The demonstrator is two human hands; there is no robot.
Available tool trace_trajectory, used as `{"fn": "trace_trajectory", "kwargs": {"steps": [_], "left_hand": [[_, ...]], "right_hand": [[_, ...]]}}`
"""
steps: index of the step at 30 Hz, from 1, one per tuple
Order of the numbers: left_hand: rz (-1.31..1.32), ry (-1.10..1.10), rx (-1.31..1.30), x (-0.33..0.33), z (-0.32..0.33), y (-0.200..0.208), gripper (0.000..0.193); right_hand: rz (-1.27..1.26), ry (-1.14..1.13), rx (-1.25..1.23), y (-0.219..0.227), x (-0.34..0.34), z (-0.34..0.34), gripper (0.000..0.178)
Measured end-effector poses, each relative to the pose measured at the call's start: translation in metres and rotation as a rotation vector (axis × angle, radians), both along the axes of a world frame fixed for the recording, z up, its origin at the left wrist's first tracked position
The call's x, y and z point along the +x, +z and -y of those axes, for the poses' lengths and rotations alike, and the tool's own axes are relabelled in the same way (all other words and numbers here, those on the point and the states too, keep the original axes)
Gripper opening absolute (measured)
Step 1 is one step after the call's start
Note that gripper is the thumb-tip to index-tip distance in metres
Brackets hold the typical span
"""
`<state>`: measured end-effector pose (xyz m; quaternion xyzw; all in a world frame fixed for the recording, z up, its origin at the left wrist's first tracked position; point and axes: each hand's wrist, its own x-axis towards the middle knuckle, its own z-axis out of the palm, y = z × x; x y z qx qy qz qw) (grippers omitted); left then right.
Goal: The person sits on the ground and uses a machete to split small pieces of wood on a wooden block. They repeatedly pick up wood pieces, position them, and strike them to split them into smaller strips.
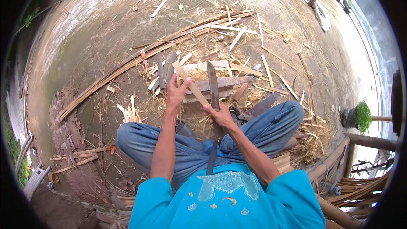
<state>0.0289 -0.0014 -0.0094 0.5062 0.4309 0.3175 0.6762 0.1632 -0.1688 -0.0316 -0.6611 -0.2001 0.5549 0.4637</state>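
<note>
My left hand (177, 92) is closed on a flat, pale bamboo strip (189, 81), which slants from upper left down toward my other hand. My right hand (220, 116) is wrapped around a long dark knife (213, 85), its blade pointing away from me and its long handle running back to my lap. The strip's lower end meets the fingers of my right hand beside the blade. Just beyond the knife lies a worn wooden block (224, 88). Split bamboo pieces (154, 84) are scattered left of the block.
Long bamboo strips (140, 55) stretch across the ground on the left. Shavings (311, 144) are heaped by my right knee. A torn woven mat (74, 140) lies at the left. A potted plant (363, 118) and bamboo rails (373, 141) stand at the right.
</note>
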Motion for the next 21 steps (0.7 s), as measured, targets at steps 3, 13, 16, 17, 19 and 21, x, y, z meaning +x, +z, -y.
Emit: {"fn": "trace_trajectory", "kwargs": {"steps": [3, 13, 16, 17, 19, 21], "left_hand": [[0.076, -0.023, -0.243, -0.008, -0.003, -0.003, 0.039], [-0.018, -0.254, -0.346, 0.011, 0.032, 0.008, 0.04], [-0.112, -0.25, -0.252, 0.0, 0.027, -0.013, 0.031], [-0.156, -0.259, -0.198, -0.006, 0.022, -0.028, 0.032], [-0.227, -0.336, -0.339, -0.016, 0.015, -0.04, 0.034], [-0.282, -0.368, -0.442, -0.019, 0.011, -0.039, 0.035]], "right_hand": [[0.088, 0.002, 0.05, 0.014, -0.005, 0.005, 0.04], [0.154, -0.164, 0.105, 0.023, -0.016, -0.002, 0.042], [0.159, -0.129, 0.006, 0.03, -0.018, 0.001, 0.045], [0.23, -0.073, -0.045, 0.014, -0.007, 0.008, 0.045], [0.449, 0.048, -0.068, -0.008, 0.006, 0.023, 0.048], [0.755, 0.18, -0.01, -0.018, 0.017, 0.036, 0.055]]}}
